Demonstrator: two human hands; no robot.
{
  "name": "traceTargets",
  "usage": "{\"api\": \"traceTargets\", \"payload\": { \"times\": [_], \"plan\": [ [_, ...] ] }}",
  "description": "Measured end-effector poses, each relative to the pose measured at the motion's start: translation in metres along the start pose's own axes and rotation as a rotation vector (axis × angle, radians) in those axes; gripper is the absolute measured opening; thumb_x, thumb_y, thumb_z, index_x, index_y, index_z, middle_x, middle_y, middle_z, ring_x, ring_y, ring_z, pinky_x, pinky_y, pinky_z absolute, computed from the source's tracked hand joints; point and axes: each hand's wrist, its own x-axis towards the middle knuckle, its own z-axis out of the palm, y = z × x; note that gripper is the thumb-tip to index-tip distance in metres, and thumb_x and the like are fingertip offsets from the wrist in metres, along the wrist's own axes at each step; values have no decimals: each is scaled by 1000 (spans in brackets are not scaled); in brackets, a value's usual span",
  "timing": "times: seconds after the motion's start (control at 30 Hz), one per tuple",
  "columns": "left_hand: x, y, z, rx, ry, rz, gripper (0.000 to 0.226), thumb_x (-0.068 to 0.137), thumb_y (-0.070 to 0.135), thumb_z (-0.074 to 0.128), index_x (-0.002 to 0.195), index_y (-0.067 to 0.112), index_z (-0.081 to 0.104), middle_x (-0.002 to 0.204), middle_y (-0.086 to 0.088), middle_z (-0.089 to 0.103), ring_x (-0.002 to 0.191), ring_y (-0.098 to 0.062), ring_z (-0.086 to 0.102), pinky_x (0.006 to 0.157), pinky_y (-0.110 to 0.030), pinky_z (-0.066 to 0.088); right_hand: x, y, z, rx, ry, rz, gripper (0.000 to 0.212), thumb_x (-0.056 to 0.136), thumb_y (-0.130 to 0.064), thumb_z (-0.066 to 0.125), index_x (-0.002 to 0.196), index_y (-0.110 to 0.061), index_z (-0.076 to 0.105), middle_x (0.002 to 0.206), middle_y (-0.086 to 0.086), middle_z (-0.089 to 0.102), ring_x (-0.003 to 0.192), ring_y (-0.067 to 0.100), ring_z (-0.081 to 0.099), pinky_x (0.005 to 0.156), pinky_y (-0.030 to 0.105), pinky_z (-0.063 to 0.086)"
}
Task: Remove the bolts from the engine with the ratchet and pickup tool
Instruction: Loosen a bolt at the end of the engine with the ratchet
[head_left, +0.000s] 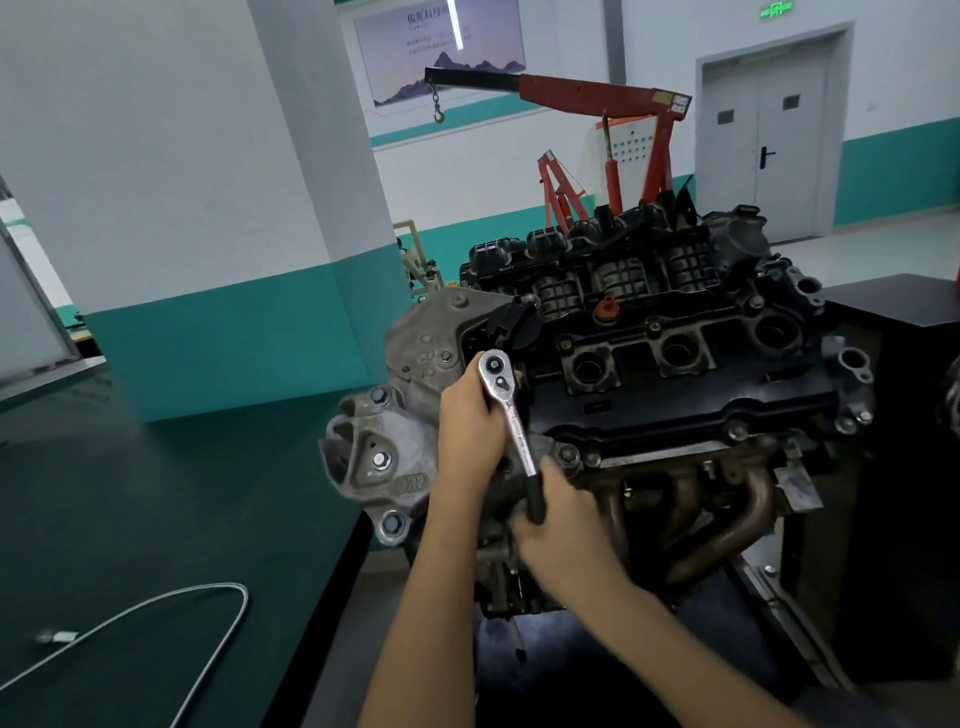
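The ratchet is found seated head-down at the left end of the engine, on the valve cover just below the black oil filler cap; the bolt beneath the head is hidden and its state cannot be judged. The tool's long axis is noted running from the chrome head, farther from the person, down and rightward to the black grip nearest the body. The left hand is curled against the head and steadies it; the right hand, blurred, is closed round the grip. The coming swing is therefore judged to turn on the right hand, with the head as pivot under the left. Further bolts are seen seated along the cover's near edge. The pickup tool is lying unheld on the dark counter, well apart to the left, nearer the left hand. Cast characters resembling "R2" are read on the grey timing cover and on the bracket below it. Behind, a red engine hoist, a green exit sign and a poster with illegible writing are recorded.
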Motion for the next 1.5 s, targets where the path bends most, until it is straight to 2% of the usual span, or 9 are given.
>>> {"api": "traceTargets", "payload": {
  "times": [0.27,0.43,0.53,0.67,0.83,1.03,1.23,1.37,1.5],
  "plan": [
    [2,1,-9,-50,-96,110,28,88,-3,52,103,16,64,96,10,70,86,-3,63,76,-19,49,40,4,-96,-402,-221,-218,20,76,0,58,87,-16,54,61,-6,51,55,18,54,46,11,34],
    [2,1,-4,0,-53,61,11,95,10,56,102,12,65,72,18,60,61,8,53,59,-9,39,96,-14,-146,-973,-212,-409,29,84,-16,56,110,-30,52,61,-13,37,60,19,51,57,28,35],
    [1,2,-1,49,27,31,12,92,5,56,97,12,64,68,23,54,64,14,53,58,-5,36,77,-1,-127,-860,-114,-337,25,82,-18,58,104,-29,50,64,-8,40,65,24,56,58,29,37],
    [0,2,0,89,-1,15,13,87,8,51,84,19,55,60,17,53,57,4,51,52,-12,34,15,13,-54,-190,-73,-95,23,79,-8,60,86,-25,45,59,-2,50,51,11,52,48,26,42],
    [-1,2,-3,-46,-14,-2,20,88,4,53,83,22,59,74,3,67,71,-11,61,65,-24,47,-3,-3,12,66,-8,11,33,80,-3,52,111,-15,50,65,-2,50,51,8,48,47,15,37],
    [1,4,-9,-79,-131,125,37,85,-8,49,110,16,62,98,7,68,86,-5,61,76,-18,46,37,6,-94,-364,-236,-191,29,76,1,60,99,-17,60,60,-9,51,47,-2,48,50,16,40],
    [2,2,-4,36,-24,101,19,94,4,56,111,7,64,72,24,55,65,13,53,62,-4,36,91,-11,-142,-982,-157,-360,31,84,-18,58,112,-29,51,64,-13,34,63,19,44,61,29,36],
    [2,0,0,106,11,55,15,92,1,51,101,8,61,66,22,50,62,-10,52,55,-12,34,44,9,-96,-542,-90,-190,21,80,-13,60,92,-25,48,63,-4,46,59,23,54,54,29,41],
    [-1,-2,1,77,11,21,12,89,6,49,88,13,58,63,13,57,59,-2,53,54,-19,37,2,4,-21,-31,3,-36,21,77,-1,56,87,-17,48,58,-2,50,45,2,50,40,12,34]
  ]
}}
